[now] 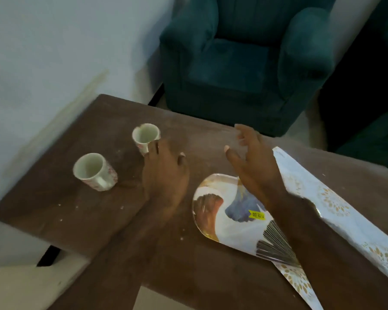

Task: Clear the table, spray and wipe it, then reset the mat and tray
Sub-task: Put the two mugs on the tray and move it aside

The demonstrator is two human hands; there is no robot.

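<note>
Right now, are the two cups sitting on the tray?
No: both cups stand on the bare brown table, left of the tray, which holds nothing.

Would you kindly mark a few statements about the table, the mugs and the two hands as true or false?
1. Two mugs stand on the table. True: the near mug and the far mug.
2. The left hand is at the far mug. True: its fingers touch the mug's side.
3. The right hand has a grip on the tray. False: it hovers open above it.
4. Both mugs sit on the tray. False: they stand on bare wood, left of it.
5. The mat lies at the table's right. True.
</note>
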